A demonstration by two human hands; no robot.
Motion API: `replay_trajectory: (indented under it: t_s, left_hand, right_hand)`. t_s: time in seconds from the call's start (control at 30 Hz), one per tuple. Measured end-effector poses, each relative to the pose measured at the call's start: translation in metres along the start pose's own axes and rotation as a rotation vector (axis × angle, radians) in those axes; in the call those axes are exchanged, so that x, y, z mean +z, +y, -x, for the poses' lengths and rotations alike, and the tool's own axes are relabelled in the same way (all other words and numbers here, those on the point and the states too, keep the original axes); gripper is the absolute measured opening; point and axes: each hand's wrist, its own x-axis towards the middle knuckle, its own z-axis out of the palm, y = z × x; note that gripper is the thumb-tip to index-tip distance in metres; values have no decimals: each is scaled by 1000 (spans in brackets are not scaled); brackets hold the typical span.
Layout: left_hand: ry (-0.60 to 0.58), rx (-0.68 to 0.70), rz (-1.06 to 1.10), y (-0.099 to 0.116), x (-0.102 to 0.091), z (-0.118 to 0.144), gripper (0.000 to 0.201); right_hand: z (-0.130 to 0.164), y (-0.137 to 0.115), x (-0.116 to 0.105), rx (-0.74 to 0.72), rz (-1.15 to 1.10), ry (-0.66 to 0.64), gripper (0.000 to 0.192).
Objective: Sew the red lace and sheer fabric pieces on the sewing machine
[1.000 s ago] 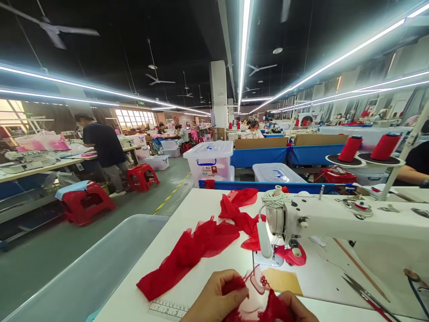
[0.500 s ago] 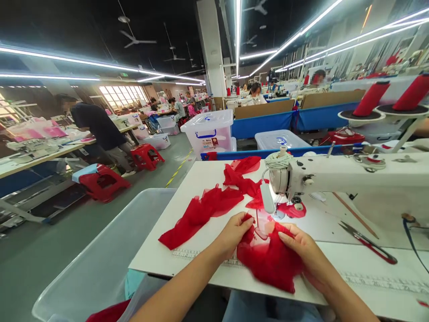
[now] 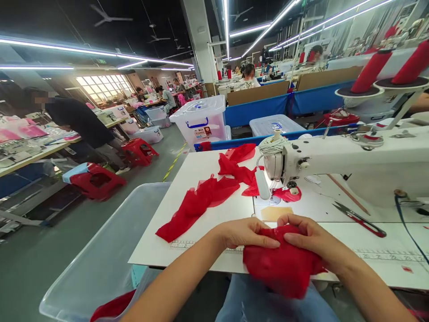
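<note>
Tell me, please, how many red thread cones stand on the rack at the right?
2: one thread cone left on the rack, another at the frame's right edge; more may lie out of view.

Both hands [image 3: 278, 237] have drawn the red fabric [image 3: 284, 268] back to the table edge [image 3: 201, 267].

Your left hand [image 3: 246, 233] and right hand [image 3: 313, 241] covered the top of the red fabric piece [image 3: 281, 268], so you could not see how your fingertips gripped it. The needle area of the sewing machine [image 3: 351, 163] sat hidden behind its lamp and red cloth. To the right of the sewing machine, its body ran off the picture's edge. Behind it, the co-workers' faces were blurred and the label on the lidded storage bin [image 3: 201, 120] was too small to read.
</note>
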Motion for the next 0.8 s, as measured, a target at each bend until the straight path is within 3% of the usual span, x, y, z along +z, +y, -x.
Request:
replay_trajectory:
  t_s: [0.07, 0.1, 0.23, 0.3, 0.5, 0.63, 0.8]
  left_hand:
    - [-58, -7, 90, -3, 3, -4, 42]
    - [-30, 18, 170, -6, 3, -8, 41]
    - [186, 226, 398, -22, 1, -27, 37]
    - [262, 308, 404, -30, 1, -36, 37]
    - [329, 389, 344, -35, 4, -42, 43]
    - [325, 379, 354, -33, 3, -40, 43]
    - [295, 331, 395, -30, 2, -37, 40]
  right_hand:
    - [-1, -2, -10, -13, -40, 11, 49]
    - [-3, -3, -15, -62, 0, 90, 54]
    - [-10, 1, -33, -335, 387, 712, 54]
    - [-8, 8, -37, -392, 492, 879, 49]
    - [2, 39, -27, -376, 910, 826, 43]
    - [-1, 48, -28, -383, 939, 858, 33]
    - [-4, 48, -25, -542, 982, 834, 20]
